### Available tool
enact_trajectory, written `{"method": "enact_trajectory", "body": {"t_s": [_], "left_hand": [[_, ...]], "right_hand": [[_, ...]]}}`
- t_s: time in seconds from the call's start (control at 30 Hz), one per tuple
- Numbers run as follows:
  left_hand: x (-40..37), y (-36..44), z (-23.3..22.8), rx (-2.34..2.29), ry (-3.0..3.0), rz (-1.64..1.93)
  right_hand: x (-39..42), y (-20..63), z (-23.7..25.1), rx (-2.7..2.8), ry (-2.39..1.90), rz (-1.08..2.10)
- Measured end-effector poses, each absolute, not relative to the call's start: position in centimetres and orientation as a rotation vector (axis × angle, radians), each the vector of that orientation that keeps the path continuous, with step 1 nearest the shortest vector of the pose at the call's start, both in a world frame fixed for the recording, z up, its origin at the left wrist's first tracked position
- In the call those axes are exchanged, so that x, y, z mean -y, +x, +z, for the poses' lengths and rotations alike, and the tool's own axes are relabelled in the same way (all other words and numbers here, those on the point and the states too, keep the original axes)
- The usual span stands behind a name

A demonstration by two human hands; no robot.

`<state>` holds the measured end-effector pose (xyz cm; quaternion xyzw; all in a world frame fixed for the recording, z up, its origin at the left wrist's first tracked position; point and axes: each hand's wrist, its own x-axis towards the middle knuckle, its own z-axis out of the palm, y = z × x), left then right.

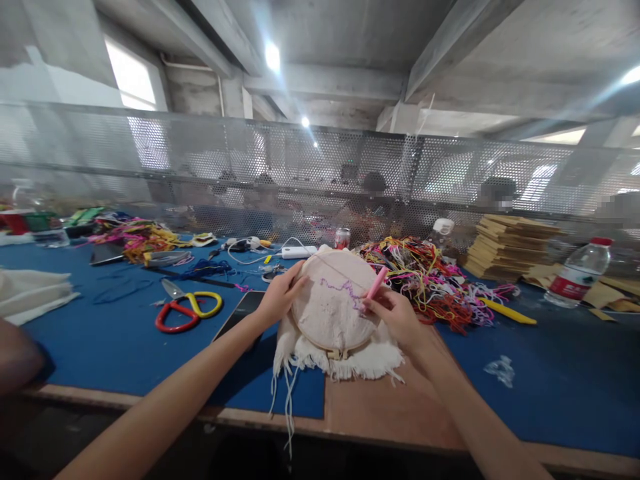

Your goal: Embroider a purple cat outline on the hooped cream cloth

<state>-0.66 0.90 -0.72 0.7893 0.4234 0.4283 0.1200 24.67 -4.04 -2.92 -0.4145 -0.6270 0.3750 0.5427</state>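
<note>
Her right hand (395,315) pinches a pink punch needle (376,283) against the fabric, its tip at the purple stitching (345,289). The left hand (280,293) curls around the embroidery hoop (334,305), propping it tilted on the blue table (115,333). If that grip slackens, I reckon the hoop tips and the needle skids off line. Tangled yarn (425,277) lies just behind, scissors (187,308) off left.

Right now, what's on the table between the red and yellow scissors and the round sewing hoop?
In the head view, a dark flat phone-like slab lies between the scissors and the embroidery hoop, and the left hand crosses above it to hold the hoop's edge.
</note>
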Motion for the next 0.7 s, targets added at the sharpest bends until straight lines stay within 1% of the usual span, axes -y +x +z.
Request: {"method": "enact_trajectory", "body": {"t_s": [0.7], "left_hand": [[-0.90, -0.65, -0.68, -1.210, 2.298, 1.263]], "right_hand": [[3.74, 24.74, -3.39, 1.629, -0.965, 0.742]]}}
